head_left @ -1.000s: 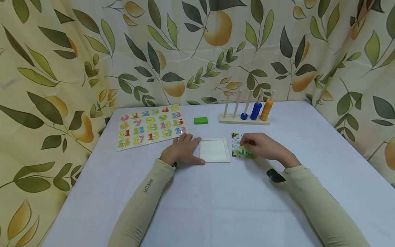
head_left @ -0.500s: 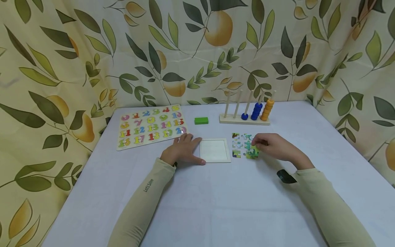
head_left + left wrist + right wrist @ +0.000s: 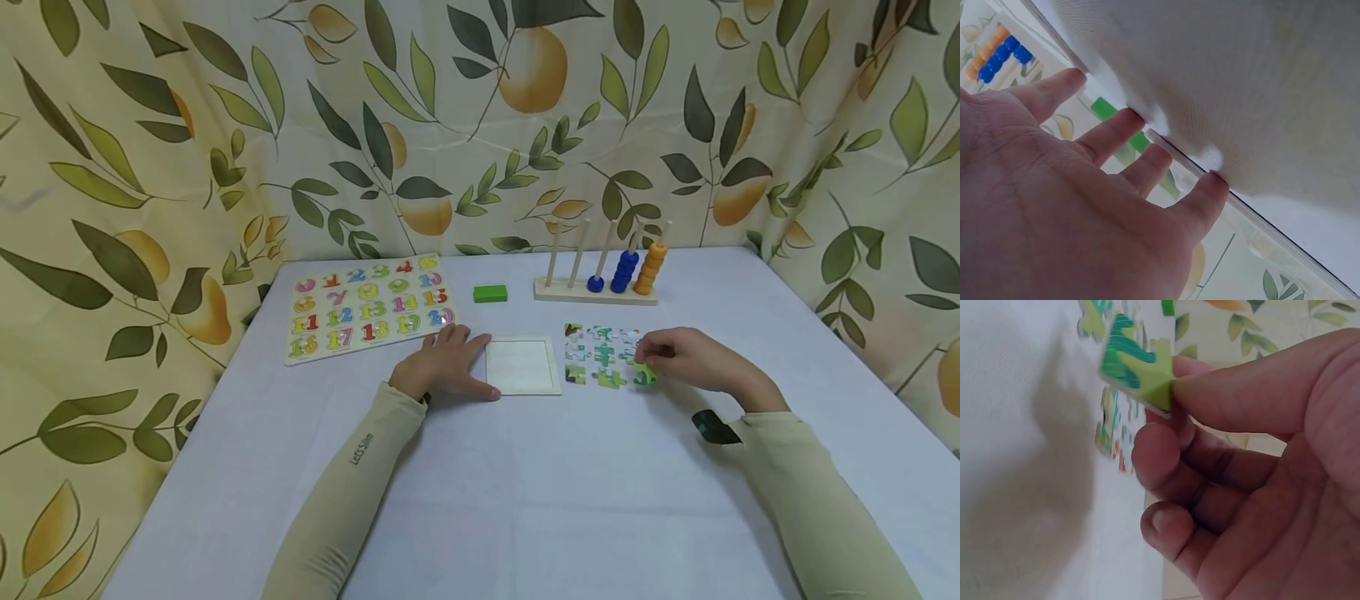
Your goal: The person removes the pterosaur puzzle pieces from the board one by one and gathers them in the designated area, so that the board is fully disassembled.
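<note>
Rightward, toward three o'clock, my right hand (image 3: 693, 360) has slid along the tabletop (image 3: 525, 483), spreading puzzle pieces (image 3: 600, 357) and pinching a green piece (image 3: 1137, 370) at the row's end; my left hand (image 3: 444, 367) stays flat, fingers relaxed, touching the empty tray (image 3: 521, 365).

The right hand (image 3: 693, 360) covers part of the green piece (image 3: 643, 375) in its grip, and the picture printed on the loose pieces (image 3: 600, 357) is too small to read. In the right wrist view the piece (image 3: 1138, 369) is blurred, its top corner cut off — the left wrist view cuts the left hand (image 3: 1066, 206) at the edge and blurs the tray (image 3: 1235, 206).
</note>
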Tool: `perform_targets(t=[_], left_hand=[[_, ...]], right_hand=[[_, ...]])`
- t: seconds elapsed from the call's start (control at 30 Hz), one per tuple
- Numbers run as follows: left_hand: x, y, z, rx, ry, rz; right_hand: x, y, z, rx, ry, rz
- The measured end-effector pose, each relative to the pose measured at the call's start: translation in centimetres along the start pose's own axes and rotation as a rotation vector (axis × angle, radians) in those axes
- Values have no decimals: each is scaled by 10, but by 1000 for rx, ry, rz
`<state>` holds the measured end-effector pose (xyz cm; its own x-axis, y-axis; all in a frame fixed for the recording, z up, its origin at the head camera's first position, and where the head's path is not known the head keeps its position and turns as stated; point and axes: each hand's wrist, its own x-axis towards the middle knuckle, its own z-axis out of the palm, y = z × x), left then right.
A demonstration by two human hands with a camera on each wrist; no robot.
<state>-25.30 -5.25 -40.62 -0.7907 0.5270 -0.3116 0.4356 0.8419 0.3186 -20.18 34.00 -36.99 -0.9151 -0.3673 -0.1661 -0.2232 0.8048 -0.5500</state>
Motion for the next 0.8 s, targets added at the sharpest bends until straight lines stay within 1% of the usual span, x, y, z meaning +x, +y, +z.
perform_targets(t=[0.17, 0.4, 0.63, 0.8], left_hand=[[0, -2, 1, -11, -8, -4], [0, -2, 1, -15, -3, -7], [1, -1, 1, -6, 5, 1], [1, -1, 1, -2, 6, 9]], right_hand=[[0, 4, 0, 4, -31, 35], [4, 10, 4, 8, -44, 16], [8, 9, 9, 1, -49, 43], [7, 10, 12, -9, -45, 39]])
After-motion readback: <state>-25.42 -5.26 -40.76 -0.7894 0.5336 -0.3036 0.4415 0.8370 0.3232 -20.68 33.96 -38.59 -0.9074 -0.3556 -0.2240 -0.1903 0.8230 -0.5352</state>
